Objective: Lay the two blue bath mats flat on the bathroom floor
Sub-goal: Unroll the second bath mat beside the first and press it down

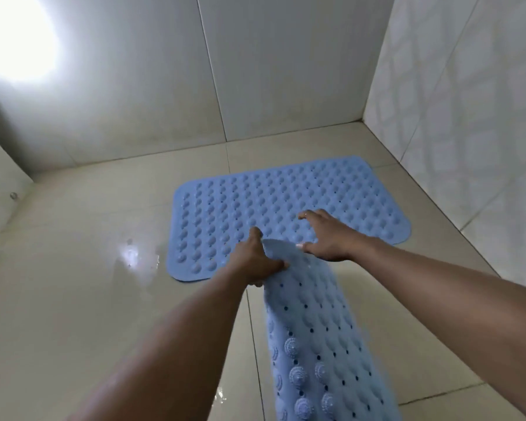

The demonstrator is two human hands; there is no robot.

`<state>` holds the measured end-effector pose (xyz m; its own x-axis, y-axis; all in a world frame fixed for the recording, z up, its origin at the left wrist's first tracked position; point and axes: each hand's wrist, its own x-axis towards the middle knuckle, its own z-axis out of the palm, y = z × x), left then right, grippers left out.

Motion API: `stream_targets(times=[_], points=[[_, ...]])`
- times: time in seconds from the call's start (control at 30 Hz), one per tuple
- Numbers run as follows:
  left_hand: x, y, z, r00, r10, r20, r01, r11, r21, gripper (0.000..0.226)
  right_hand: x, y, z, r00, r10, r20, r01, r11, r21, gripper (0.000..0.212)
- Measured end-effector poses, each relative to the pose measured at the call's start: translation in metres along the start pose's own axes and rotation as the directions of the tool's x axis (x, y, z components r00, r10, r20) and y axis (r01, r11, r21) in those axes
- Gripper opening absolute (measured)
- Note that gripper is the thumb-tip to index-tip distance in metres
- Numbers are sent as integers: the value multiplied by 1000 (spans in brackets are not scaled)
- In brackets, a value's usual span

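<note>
- Nearest you, at the bottom of the view, the second mat (313,344) hangs from your grip and runs down out of the frame; its bumps and dark drain holes show, and it looks blurred.
- Under it, the floor (73,284) is pale glossy tile with wet patches shining to the left and a few drops near the bottom edge.
- Your left hand (252,262) is closed on the top edge of that second mat, thumb on the side facing you and fingers wrapped behind it.
- Your right hand (325,235) is just beside the same edge, fingers spread wide and curled, thumb near the mat's rim; you cannot tell from this view whether it touches the mat, and it grips nothing.
- Beyond both hands, the first mat (286,202) lies flat on the floor, bumps up, its long side running left to right, its near edge partly hidden by your hands and the held mat.
- Farther back, the wall (134,86) of large grey tiles meets the floor, with a bright glare at upper left.
- A patterned side wall (468,101) closes the corner on the right, near the first mat's far right end.
</note>
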<state>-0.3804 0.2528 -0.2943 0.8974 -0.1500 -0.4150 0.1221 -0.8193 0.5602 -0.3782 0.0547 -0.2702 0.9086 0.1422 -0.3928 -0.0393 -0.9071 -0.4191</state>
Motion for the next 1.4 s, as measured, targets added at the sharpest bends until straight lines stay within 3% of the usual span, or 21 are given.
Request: stream_targets(times=[0.07, 0.13, 0.17, 0.23, 0.33, 0.4, 0.5, 0.6, 0.77, 0.87, 0.93, 1.03, 1.17, 1.3, 1.4], points=[[2, -8, 22, 999, -51, 14, 51, 998, -34, 80, 4, 23, 18, 968, 250, -35, -246, 964, 102, 76], [2, -14, 47, 998, -56, -17, 55, 998, -25, 84, -2, 48, 57, 827, 561, 17, -543, 791, 282, 86], [-1, -14, 59, 998, -48, -37, 47, 999, -26, 82, -7, 56, 81, 762, 643, 74, -630, 710, 315, 91], [-7, -15, 79, 993, -70, -92, 69, 998, -11, 72, -23, 66, 119, 728, 678, 102, -678, 690, 254, 94], [-15, -17, 100, 972, -138, -190, 141, 990, 3, 66, -49, 75, 134, 711, 703, -25, -677, 694, 245, 91], [-18, -17, 105, 950, -239, -203, 231, 971, -60, 78, -60, 86, 132, 733, 670, -119, -641, 738, 212, 83], [-20, -12, 104, 930, -332, -158, 305, 936, -174, 90, -75, 98, 146, 877, 396, -271, -392, 917, 71, 61], [-16, -7, 97, 913, -358, -195, 309, 920, -241, 91, -80, 95, 164, 937, 259, -233, -256, 966, 44, 53], [-16, 7, 101, 920, -344, -190, 294, 923, -250, 86, -79, 109, 166, 921, 338, -193, -353, 934, -48, 51], [-21, 12, 114, 937, -340, -83, 278, 867, -414, 62, -86, 131, 151, 882, 461, -96, -466, 885, -26, 55], [-24, 15, 121, 942, -328, -70, 271, 866, -420, 62, -89, 142, 139, 866, 491, -94, -495, 869, -15, 60], [-23, 16, 122, 915, -396, -77, 324, 835, -445, 71, -81, 138, 131, 891, 433, -134, -436, 900, 13, 71], [-25, 9, 111, 875, -466, -133, 364, 813, -454, 67, -67, 98, 146, 953, 302, -30, -298, 950, 96, 71], [-34, 0, 105, 857, -479, -189, 379, 836, -397, 71, -62, 80, 163, 955, 298, -1, -297, 953, 62, 70], [-36, -16, 103, 870, -476, -129, 384, 817, -429, 75, -63, 80, 166, 953, 302, 8, -302, 952, 40, 69]])
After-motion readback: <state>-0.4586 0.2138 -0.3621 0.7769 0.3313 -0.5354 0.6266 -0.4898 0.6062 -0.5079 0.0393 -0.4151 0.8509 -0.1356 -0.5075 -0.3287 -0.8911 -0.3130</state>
